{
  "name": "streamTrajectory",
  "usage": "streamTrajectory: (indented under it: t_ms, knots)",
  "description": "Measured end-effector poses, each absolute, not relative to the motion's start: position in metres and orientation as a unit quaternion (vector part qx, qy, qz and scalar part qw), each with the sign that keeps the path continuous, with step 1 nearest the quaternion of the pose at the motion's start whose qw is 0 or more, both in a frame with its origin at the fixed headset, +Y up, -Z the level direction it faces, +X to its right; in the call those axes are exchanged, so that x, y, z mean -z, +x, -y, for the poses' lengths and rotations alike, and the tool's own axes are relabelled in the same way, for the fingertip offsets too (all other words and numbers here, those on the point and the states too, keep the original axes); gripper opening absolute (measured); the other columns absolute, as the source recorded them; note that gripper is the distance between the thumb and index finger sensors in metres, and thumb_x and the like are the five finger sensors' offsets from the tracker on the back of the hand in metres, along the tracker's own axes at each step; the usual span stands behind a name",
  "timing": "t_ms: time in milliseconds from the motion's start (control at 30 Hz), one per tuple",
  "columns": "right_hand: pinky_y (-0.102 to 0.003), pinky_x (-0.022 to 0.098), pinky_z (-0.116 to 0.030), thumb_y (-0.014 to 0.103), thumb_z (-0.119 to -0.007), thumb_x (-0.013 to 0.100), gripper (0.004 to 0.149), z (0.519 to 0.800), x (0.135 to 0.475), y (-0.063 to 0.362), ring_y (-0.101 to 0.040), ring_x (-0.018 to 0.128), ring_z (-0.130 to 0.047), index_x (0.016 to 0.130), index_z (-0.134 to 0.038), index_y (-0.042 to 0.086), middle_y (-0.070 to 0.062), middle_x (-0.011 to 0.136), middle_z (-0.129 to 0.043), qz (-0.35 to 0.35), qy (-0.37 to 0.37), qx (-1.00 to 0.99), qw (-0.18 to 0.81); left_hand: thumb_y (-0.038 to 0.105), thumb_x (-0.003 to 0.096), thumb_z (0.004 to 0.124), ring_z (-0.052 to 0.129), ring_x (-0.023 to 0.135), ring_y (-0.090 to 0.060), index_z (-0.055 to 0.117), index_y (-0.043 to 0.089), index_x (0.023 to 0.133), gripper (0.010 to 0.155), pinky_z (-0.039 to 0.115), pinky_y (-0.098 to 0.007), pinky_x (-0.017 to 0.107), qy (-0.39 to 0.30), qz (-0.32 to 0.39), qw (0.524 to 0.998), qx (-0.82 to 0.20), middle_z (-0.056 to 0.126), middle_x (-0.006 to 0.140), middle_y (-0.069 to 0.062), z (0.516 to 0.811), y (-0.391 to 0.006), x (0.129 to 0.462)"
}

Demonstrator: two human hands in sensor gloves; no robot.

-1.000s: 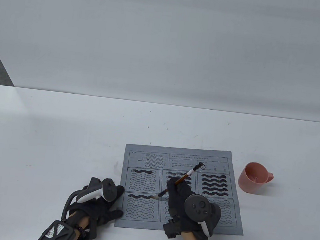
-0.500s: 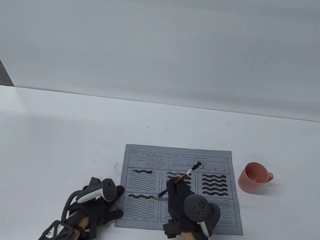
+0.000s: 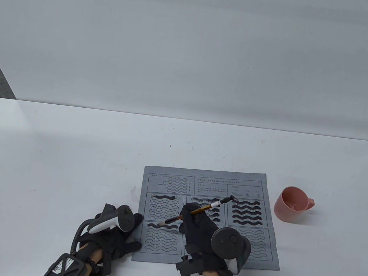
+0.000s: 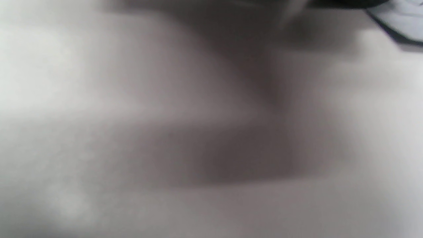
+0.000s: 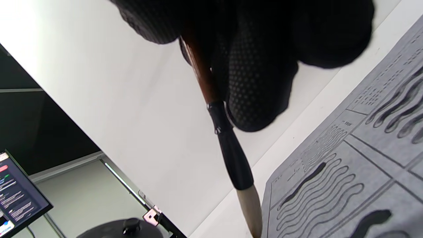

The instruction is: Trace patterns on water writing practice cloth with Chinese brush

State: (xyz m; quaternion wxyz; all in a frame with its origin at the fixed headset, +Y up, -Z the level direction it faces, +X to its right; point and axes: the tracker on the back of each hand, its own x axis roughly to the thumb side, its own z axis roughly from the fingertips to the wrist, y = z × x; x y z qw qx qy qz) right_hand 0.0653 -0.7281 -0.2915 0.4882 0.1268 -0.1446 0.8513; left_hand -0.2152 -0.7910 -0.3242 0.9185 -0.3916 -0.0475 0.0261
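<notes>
The white surface [image 3: 69,151] carries a grey practice cloth [image 3: 212,178] at near centre-right, a pink cup [image 3: 291,204] just right of it. The left hand [image 3: 116,240] rests fingers spread, flat on the cloth's near-left edge. The right hand [image 3: 198,227] grips the brush [image 3: 200,209], tip at the near-left panel's top wave.

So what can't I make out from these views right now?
- Brush tip contact: cut off by the right wrist view's bottom edge, too small in the table view.
- Cloth printed text: too small.
- Left wrist view: blurred throughout.
- Cup water level: unclear.
</notes>
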Motion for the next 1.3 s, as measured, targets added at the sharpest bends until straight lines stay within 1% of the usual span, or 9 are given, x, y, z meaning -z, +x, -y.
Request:
streamTrajectory:
  t_ms: [100, 300, 400, 500, 700, 1300]
  knots:
    - [-0.048, 0.038, -0.085, 0.029, -0.066, 0.056, 0.042, 0.729, 0.29, 0.059, -0.026, 0.05, -0.104, 0.09, -0.07, 0.004, -0.02, 0.082, -0.091, 0.145, 0.142, -0.856, 0.474, 0.071, 0.0414, 0.052, -0.03, 0.095, -0.034, -0.014, 0.058, 0.094, 0.085, -0.008, -0.062, 0.071, -0.392, 0.047, 0.919, -0.026, -0.032, 0.101, 0.013, 0.791, -0.215, 0.324]
    - [-0.049, 0.039, -0.085, 0.026, -0.064, 0.054, 0.043, 0.731, 0.287, 0.046, -0.027, 0.053, -0.103, 0.091, -0.067, 0.004, -0.02, 0.085, -0.088, 0.125, 0.177, -0.855, 0.471, 0.071, 0.0415, 0.052, -0.03, 0.095, -0.034, -0.014, 0.058, 0.094, 0.085, -0.008, -0.062, 0.071, -0.392, 0.047, 0.919, -0.026, -0.032, 0.101, 0.013, 0.791, -0.215, 0.324]
    - [-0.046, 0.035, -0.086, 0.025, -0.064, 0.054, 0.042, 0.729, 0.283, 0.04, -0.025, 0.047, -0.104, 0.09, -0.068, 0.004, -0.02, 0.085, -0.089, 0.133, 0.181, -0.868, 0.443, 0.071, 0.0415, 0.052, -0.03, 0.095, -0.034, -0.014, 0.058, 0.094, 0.086, -0.007, -0.062, 0.071, -0.392, 0.047, 0.919, -0.026, -0.032, 0.101, 0.012, 0.791, -0.215, 0.324]
    - [-0.046, 0.034, -0.086, 0.025, -0.064, 0.053, 0.043, 0.73, 0.282, 0.036, -0.023, 0.046, -0.104, 0.091, -0.068, 0.004, -0.02, 0.085, -0.089, 0.131, 0.191, -0.865, 0.445, 0.071, 0.0416, 0.053, -0.029, 0.095, -0.034, -0.014, 0.058, 0.094, 0.086, -0.007, -0.062, 0.071, -0.395, 0.048, 0.917, -0.025, -0.032, 0.101, 0.013, 0.791, -0.215, 0.324]
    - [-0.045, 0.033, -0.086, 0.025, -0.065, 0.053, 0.043, 0.733, 0.282, 0.034, -0.023, 0.045, -0.104, 0.091, -0.067, 0.004, -0.02, 0.086, -0.089, 0.119, 0.195, -0.867, 0.443, 0.071, 0.0417, 0.053, -0.029, 0.095, -0.034, -0.014, 0.058, 0.094, 0.086, -0.007, -0.062, 0.071, -0.396, 0.049, 0.917, -0.026, -0.032, 0.102, 0.013, 0.791, -0.215, 0.324]
    - [-0.045, 0.033, -0.086, 0.025, -0.065, 0.053, 0.044, 0.733, 0.281, 0.031, -0.023, 0.045, -0.105, 0.092, -0.066, 0.006, -0.018, 0.089, -0.088, 0.114, 0.2, -0.872, 0.432, 0.071, 0.0416, 0.053, -0.029, 0.095, -0.034, -0.014, 0.058, 0.094, 0.086, -0.007, -0.062, 0.071, -0.395, 0.048, 0.917, -0.024, -0.032, 0.101, 0.012, 0.791, -0.215, 0.325]
